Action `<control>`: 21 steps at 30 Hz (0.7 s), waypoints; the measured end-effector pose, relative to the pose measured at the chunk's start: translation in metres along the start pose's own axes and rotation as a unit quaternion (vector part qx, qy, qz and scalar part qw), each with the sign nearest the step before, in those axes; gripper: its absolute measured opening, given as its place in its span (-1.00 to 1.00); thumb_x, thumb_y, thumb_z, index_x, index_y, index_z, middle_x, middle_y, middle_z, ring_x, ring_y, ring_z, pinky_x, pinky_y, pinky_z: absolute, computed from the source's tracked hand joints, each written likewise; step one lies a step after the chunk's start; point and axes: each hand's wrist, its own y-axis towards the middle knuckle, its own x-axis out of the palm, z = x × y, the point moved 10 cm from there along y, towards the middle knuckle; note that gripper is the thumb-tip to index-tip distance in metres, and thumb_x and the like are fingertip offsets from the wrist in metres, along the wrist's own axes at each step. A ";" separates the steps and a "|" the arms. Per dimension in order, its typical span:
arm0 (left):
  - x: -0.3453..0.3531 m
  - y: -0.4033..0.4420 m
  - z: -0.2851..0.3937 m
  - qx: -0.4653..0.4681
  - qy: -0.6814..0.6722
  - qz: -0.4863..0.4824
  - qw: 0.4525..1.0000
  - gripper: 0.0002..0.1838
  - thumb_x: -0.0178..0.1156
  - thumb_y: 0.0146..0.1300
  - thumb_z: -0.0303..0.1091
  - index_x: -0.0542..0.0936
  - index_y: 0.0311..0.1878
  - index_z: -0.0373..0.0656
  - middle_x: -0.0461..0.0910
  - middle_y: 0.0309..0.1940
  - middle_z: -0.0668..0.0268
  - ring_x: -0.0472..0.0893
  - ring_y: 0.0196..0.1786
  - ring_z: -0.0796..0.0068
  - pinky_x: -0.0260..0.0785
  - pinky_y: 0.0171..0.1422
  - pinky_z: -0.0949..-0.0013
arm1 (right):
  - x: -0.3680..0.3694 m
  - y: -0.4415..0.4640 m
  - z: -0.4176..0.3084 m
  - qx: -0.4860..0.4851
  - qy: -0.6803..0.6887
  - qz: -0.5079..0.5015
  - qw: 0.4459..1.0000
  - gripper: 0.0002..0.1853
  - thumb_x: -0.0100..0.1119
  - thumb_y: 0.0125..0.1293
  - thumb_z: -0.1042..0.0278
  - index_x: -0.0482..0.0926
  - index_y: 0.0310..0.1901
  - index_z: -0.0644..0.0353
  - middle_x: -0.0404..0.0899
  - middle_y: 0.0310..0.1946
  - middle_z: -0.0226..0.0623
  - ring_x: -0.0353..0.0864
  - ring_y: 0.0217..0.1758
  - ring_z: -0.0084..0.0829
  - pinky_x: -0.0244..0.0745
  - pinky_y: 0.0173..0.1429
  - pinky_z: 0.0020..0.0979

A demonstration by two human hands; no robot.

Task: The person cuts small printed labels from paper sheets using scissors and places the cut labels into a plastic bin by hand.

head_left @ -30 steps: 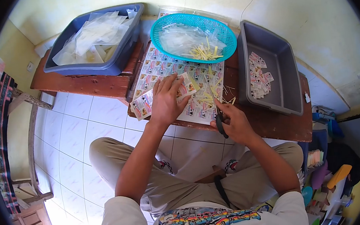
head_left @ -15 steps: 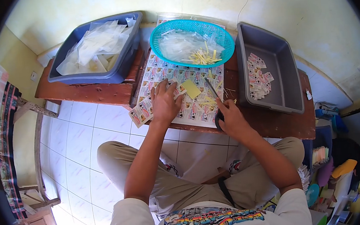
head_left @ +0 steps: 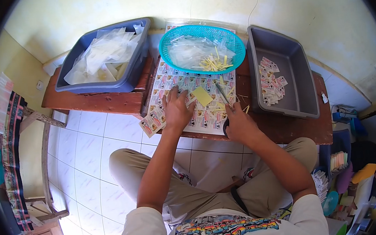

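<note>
My left hand lies with fingers spread over a printed label strip, on top of a large printed sheet. Just right of its fingertips is a small yellow card. My right hand is wrapped round the black handle of the scissors, whose blades point up and away, over the sheet. Thin yellow paper strips are scattered between the hands. Beyond them stands a turquoise basket holding clear plastic bags and yellow strips.
A blue-grey tub with translucent bags stands at the left on the reddish wooden bench. At the right is a grey tub holding cut labels. Shelved items and a dark-clothed person are at the lower right.
The yellow card now lies flat, apart from my left hand, which has shifted slightly right. The scissors still point up and away in my right hand. The camera view has tilted and moved.
</note>
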 end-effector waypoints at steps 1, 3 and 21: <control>0.000 0.000 0.001 0.005 -0.009 0.004 1.000 -0.42 0.56 0.26 -0.23 0.70 0.33 -0.14 0.48 0.52 -0.08 0.39 0.63 -0.12 0.10 0.72 -0.33 | 0.001 0.002 0.001 0.004 -0.015 -0.010 1.000 -0.25 0.16 0.29 0.49 0.37 0.55 0.50 0.37 0.32 0.22 0.70 0.23 0.27 0.67 0.31 0.08; 0.001 0.002 0.002 0.012 -0.018 0.007 1.000 -0.43 0.55 0.27 -0.24 0.70 0.33 -0.15 0.48 0.52 -0.08 0.39 0.62 -0.12 0.11 0.72 -0.32 | -0.001 0.004 -0.001 0.009 -0.029 -0.019 0.999 -0.26 0.16 0.29 0.49 0.38 0.54 0.49 0.39 0.31 0.21 0.70 0.24 0.25 0.68 0.31 0.07; 0.010 -0.004 0.032 0.130 -0.044 -0.026 0.990 -0.59 0.37 0.31 -0.48 0.73 0.23 -0.25 0.59 0.45 -0.04 0.52 0.53 -0.12 0.32 0.64 -0.11 | -0.011 0.067 -0.036 -0.051 0.016 0.172 0.984 -0.48 0.55 0.29 0.11 0.69 0.14 0.30 0.61 0.15 0.07 0.69 0.21 0.10 0.68 0.23 0.03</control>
